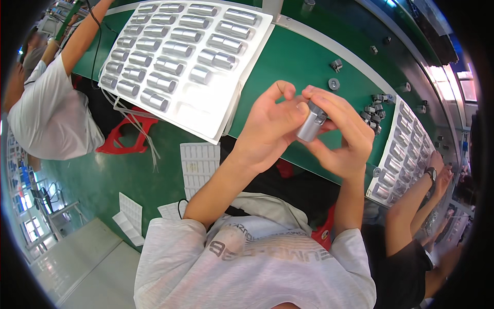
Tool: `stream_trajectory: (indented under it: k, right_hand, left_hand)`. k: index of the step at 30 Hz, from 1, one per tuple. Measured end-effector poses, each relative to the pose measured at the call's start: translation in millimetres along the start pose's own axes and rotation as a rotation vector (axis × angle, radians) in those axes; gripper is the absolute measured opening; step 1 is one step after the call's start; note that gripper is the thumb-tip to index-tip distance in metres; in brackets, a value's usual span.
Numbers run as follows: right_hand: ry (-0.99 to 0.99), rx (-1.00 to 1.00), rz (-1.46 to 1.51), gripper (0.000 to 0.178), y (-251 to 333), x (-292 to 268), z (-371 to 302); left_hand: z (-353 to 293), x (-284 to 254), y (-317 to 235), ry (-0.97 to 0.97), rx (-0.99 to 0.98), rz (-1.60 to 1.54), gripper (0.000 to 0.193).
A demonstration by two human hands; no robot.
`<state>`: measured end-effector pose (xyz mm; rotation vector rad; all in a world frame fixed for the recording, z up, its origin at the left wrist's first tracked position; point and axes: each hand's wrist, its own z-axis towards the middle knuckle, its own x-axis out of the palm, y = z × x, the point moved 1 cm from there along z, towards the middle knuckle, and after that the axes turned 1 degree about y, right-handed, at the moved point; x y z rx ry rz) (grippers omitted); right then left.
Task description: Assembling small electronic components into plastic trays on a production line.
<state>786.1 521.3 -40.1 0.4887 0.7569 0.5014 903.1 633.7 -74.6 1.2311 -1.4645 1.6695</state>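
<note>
Above the near edge of the green table, I hold a silver metal cylinder, tilted, with a darker, notched upper end. My left hand has its thumb pressed against the upper part, and its index finger is bent above. My right hand closes round the cylinder from the right, fingers over the top and thumb near the lower end. The fingers partly hide the upper end. Left of my hands lies a white tray with rows of similar silver cylinders, some of them two-part.
Beyond my hands sit a round metal piece and a small metal fitting. A pile of dark metal fittings lies right, beside another filled tray. Co-workers' arms and a white sleeve flank me. White trays lie below.
</note>
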Motion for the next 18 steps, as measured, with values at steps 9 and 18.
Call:
stream_trajectory:
  k: [9, 18]
  right_hand:
    - [-0.196, -0.011, -0.121, 0.049, 9.3, 17.9, -2.1]
    - [-0.117, 0.042, -0.194, 0.053, 2.3, 7.4, 0.6]
  left_hand:
    - [-1.1, 4.3, -6.5, 0.081, 0.048, 0.114, 0.036]
    - [8.4, -12.9, -2.7, 0.08, 0.013, 0.149, 0.033]
